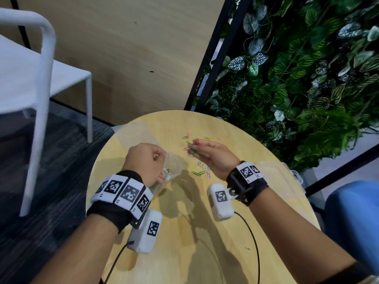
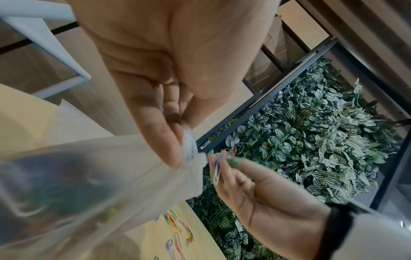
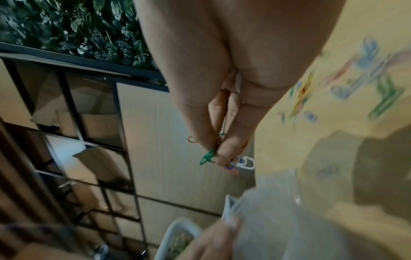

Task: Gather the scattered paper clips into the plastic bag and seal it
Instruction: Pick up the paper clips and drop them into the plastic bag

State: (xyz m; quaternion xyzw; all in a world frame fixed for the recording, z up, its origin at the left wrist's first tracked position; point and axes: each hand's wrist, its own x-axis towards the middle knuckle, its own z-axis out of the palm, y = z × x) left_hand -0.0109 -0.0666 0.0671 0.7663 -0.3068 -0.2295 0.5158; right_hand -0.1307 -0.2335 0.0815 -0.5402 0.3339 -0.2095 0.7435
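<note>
Left hand (image 1: 146, 160) pinched the rim of the clear plastic bag (image 1: 172, 167), thumb and forefinger on the top edge, mouth held up off the round wooden table (image 1: 205, 232). A few clips already lay at the bottom of it. Right hand (image 1: 213, 155) held a small bunch of paper clips (image 3: 222, 156) between fingertips, green, white and red among them, just beside the bag mouth and not yet over it. More loose clips (image 1: 200, 173) lay scattered on the table beyond and under my right hand.

Judged the clips light, thin and slick; they would tangle and slip from a loose pinch, so best taken flat between the pads in small bunches. The bag film looked soft and limp; judged it would collapse unless gripped at the stiffer seal strip.
</note>
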